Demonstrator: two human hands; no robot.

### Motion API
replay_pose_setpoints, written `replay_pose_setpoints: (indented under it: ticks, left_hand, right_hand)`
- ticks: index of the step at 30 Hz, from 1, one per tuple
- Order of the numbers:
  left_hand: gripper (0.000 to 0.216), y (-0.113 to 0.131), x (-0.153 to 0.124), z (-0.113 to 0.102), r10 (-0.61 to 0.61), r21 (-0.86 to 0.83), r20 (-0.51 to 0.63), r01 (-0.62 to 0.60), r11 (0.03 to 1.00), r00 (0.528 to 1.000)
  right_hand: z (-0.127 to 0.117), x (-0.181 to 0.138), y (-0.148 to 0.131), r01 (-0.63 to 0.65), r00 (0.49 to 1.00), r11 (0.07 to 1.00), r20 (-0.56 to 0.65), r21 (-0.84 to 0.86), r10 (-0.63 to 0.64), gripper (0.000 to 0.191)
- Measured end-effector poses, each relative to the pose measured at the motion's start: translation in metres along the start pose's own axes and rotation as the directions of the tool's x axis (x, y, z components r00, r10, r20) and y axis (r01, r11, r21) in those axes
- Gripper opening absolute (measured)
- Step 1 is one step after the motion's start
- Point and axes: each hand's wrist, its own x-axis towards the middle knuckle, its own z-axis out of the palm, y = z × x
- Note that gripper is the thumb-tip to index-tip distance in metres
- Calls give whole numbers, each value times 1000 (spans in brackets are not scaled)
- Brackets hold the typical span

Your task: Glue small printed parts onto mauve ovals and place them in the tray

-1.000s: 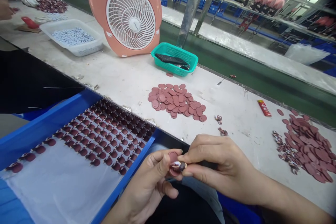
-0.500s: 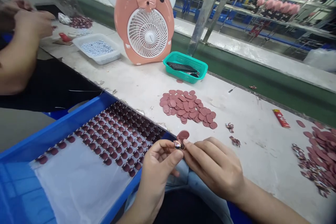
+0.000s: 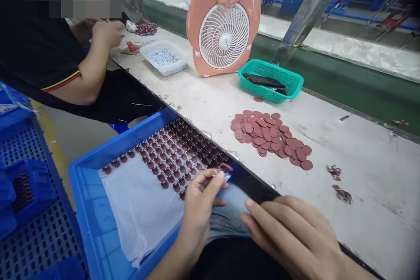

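Maroon disc point(image 3: 225, 167), pinched in the fingertip grip of the left hand point(image 3: 201, 194), hangs over the blue tray point(image 3: 131, 133); the right hand point(image 3: 292, 232) is spread, grip empty.

The left hand point(image 3: 201, 197) covers most of the piece point(image 3: 225, 167) it pinches, hiding its shape. The fan point(image 3: 224, 30) loses its top at the upper edge and the blue tray point(image 3: 114, 145) its near corner at the lower edge. The co-worker point(image 3: 39, 52) is blurred out above the shoulders, and the specks point(image 3: 162, 57) in the white tray point(image 3: 171, 70) are too small to tell.
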Motion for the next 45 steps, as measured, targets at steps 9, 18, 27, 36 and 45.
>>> replay_pose_setpoints:
  ticks: [9,18,27,36,45]
  left_hand:
    - [39,-54,52,-169,223,702,-316,69,709,922]
    - [26,-78,76,-194,126,954,-145,105,281,981]
    - [27,-79,82,-188,80,983,-109,95,158,991]
    - [32,-84,86,-189,89,982,-117,102,157,989]
    - [53,-57,78,-169,263,982,-70,20,189,962]
  right_hand:
    - [-1,-41,11,-127,992,990,10,68,127,17]
    - [0,-56,14,-211,977,977,28,33,211,21]
    - [-1,-60,19,-215,976,976,36,-13,216,24]
    - [-2,-65,25,-225,973,973,30,-46,227,23]
    - [-32,-91,59,-622,774,768,-275,-155,571,23]
